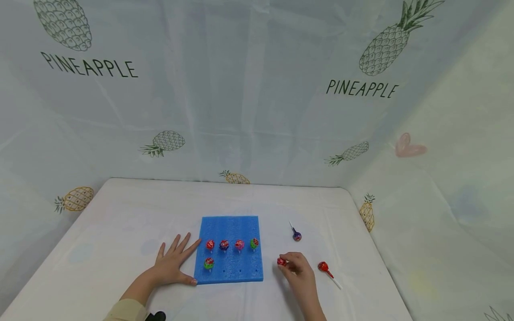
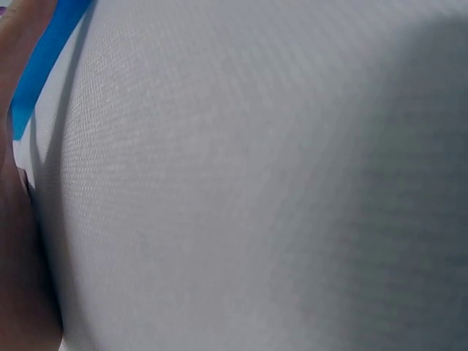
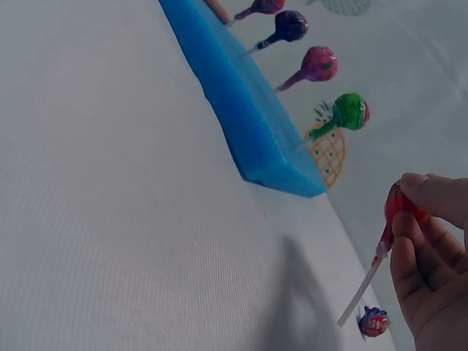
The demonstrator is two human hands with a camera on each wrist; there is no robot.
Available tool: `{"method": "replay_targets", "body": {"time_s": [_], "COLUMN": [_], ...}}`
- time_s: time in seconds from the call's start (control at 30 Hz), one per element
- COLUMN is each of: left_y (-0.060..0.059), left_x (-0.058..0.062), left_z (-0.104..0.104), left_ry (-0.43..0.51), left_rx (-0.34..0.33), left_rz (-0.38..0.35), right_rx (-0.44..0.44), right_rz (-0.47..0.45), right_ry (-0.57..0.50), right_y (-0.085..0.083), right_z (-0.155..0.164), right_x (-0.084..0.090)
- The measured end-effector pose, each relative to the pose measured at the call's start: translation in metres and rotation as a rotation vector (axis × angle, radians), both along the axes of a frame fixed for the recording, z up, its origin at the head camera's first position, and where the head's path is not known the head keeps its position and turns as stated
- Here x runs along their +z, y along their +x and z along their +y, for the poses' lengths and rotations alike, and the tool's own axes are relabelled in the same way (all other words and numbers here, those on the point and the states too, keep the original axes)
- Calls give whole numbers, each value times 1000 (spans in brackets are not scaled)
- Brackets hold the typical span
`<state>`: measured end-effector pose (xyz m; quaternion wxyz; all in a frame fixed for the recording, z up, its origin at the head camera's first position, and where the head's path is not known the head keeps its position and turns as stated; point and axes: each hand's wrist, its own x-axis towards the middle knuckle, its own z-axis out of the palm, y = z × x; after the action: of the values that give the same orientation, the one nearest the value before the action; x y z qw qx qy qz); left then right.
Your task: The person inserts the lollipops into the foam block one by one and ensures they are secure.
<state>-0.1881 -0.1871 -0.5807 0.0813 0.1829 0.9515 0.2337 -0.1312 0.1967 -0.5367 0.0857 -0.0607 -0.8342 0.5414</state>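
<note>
Blue foam block [image 1: 230, 249] on the white table [image 1: 120, 232] already has five lollipops standing in it — four in one row, one in the next; looks like several holes are unfilled. Right hand [image 1: 298, 266] pinches a red lollipop [image 1: 281, 262] by its head, just right of the block; left hand [image 1: 173, 263] lies flat, fingers spread, thumb against the block's left edge. Two more wait on the table — a purple lollipop [image 1: 296, 236] and another red one [image 1: 323, 267].
</note>
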Motion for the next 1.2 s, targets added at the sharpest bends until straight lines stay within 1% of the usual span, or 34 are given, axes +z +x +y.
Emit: {"method": "replay_targets", "body": {"time_s": [0.13,0.27,0.33,0.4,0.53,0.77,0.97,1.07,1.2], "left_y": [2,4,5,6,6,7,6,6,6], "left_x": [11,20,23,25,25,27,25,25,27], "left_z": [3,6,8,8,8,8,7,7,7], "left_ry": [-9,-16,-41,-56,-56,-52,-53,-56,-47], "left_rx": [-10,-10,-5,-2,2,2,2,2,-2], "left_rz": [-31,-61,-74,-78,-73,-64,-64,-63,-63], "right_rx": [12,26,35,52,101,203,288,321,352], "right_rz": [6,19,26,32,38,66,90,100,79], "right_ry": [-39,-116,-153,-181,-239,-300,-355,-361,-394], "right_y": [0,1,2,2,-1,-3,-6,-9,-10], "right_z": [-9,-19,-24,-29,-40,-60,-75,-82,-90], "right_x": [4,9,11,12,15,18,16,14,14]}}
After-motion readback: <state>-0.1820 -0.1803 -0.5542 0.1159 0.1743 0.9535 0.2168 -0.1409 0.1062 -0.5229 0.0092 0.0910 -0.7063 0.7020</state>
